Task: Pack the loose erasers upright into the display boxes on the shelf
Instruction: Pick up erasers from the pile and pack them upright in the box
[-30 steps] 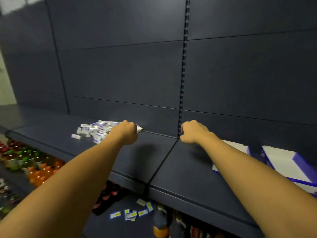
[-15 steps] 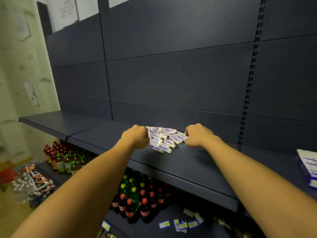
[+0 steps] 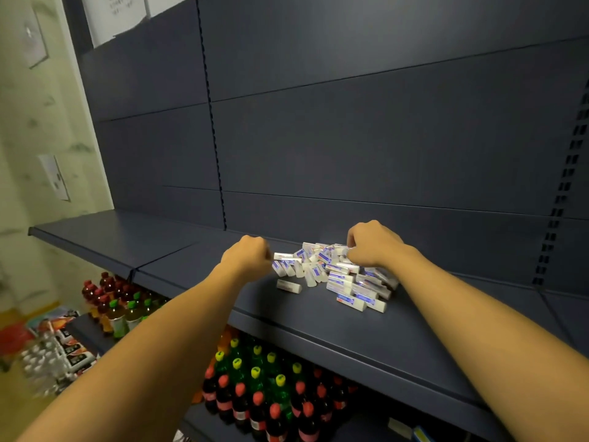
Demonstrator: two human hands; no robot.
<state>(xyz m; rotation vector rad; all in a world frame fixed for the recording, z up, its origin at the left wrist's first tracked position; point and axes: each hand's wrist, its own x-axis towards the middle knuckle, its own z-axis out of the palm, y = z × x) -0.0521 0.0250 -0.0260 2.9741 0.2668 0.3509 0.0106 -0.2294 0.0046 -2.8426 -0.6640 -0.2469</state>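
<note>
Both hands on the eraser pile point(image 3: 334, 275) now, mid-shelf point(image 3: 350, 333), close to the back panel. My left hand point(image 3: 247, 260) sits at the pile's left edge, fingers curled under, knuckles toward the camera; can't tell if it's holding anything or just butted against the erasers. My right hand point(image 3: 371, 245) is on top of the pile's right-rear side, fingers curled down into it; looks like a grip on erasers, but the fingertips are hidden.

Diff vs half a second ago: pile is more spread out toward the front right, and one single eraser point(image 3: 288, 286) now lies apart in front of the left edge. Right hand went from beside the pile to on top of it. Left hand at roughly the same spot. One second ago the hands were apart from each other, right hand well away from the pile.

Erasers all lying flat or jumbled, none upright. Display boxes out of frame now. Bottles point(image 3: 255, 393) on the lower shelf below.
</note>
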